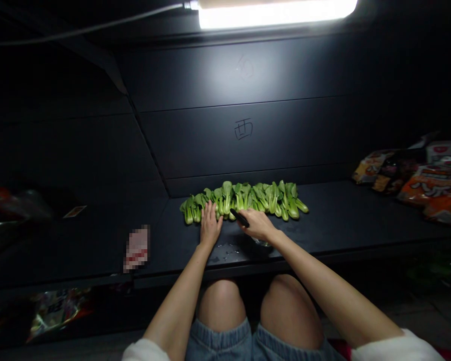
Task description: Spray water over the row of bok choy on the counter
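A row of green bok choy [272,198] lies along the back of the dark shelf, leaves toward the back panel and pale stems toward me. My left hand [209,224] rests flat against the left part of the row, its fingers stretched over the stems. Just right of it, my right hand [258,224] is wrapped round what looks like a spray bottle [239,217]. Its black head points up and left at the stems, and a clear part shows below my hand. My fingers hide most of its middle.
Water drops wet the dark shelf [323,235] in front of the bok choy. Snack bags [439,190] are piled at the right. A pinkish card [137,248] stands near the front edge at left. Another packet [58,308] is lower left. A bright lamp [278,14] hangs overhead.
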Action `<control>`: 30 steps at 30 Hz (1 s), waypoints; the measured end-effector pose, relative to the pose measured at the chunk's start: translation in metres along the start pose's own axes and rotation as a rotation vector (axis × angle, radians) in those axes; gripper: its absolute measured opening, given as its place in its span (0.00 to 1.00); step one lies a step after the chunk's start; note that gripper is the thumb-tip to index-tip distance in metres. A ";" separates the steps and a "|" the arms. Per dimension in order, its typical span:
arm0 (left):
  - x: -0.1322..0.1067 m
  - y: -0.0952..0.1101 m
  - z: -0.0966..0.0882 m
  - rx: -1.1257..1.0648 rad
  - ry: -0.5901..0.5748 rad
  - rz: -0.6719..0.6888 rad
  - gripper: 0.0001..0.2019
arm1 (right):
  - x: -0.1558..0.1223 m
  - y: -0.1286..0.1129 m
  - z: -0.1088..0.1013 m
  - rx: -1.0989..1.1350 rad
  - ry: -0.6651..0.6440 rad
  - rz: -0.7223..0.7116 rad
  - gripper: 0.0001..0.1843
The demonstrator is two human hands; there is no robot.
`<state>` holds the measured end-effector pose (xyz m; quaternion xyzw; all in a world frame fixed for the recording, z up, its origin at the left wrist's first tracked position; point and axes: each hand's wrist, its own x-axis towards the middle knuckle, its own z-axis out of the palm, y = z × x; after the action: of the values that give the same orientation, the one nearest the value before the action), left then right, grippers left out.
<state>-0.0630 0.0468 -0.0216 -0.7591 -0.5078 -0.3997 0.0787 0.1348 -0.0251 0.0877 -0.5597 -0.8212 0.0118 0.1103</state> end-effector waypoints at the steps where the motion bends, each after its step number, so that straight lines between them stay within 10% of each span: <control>1: 0.000 0.000 -0.001 0.018 0.007 -0.015 0.28 | 0.000 0.000 0.000 -0.003 0.000 -0.004 0.18; 21: -0.010 -0.042 -0.029 0.058 -0.016 -0.282 0.29 | 0.014 -0.026 0.006 -0.074 -0.007 -0.115 0.17; 30: -0.011 -0.056 -0.011 -0.089 0.034 -0.372 0.28 | 0.015 -0.031 0.005 -0.070 -0.038 -0.115 0.18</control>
<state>-0.1175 0.0595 -0.0378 -0.6482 -0.6197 -0.4420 -0.0217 0.1005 -0.0218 0.0899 -0.5149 -0.8538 -0.0127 0.0754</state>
